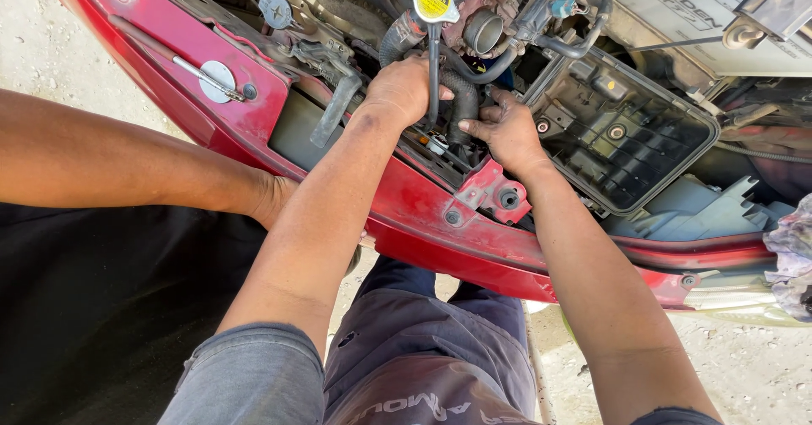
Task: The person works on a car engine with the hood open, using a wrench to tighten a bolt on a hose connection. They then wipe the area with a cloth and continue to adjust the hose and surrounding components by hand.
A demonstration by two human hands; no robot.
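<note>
Thick black rubber radiator hose [463,104] sits low in the engine bay, just behind the red painted front panel edge [406,192]. Left hand [404,87] clenched around its upper part; right hand [506,129] presses it with fingers extended, not closed. Little free room: open black plastic air-filter box [626,137] crowds the right; its contents are not discernible.

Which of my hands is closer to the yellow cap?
Left. Your left hand grips a hose just below the yellow cap. Your right hand sits lower and further right, fingers on the black hose.
</note>
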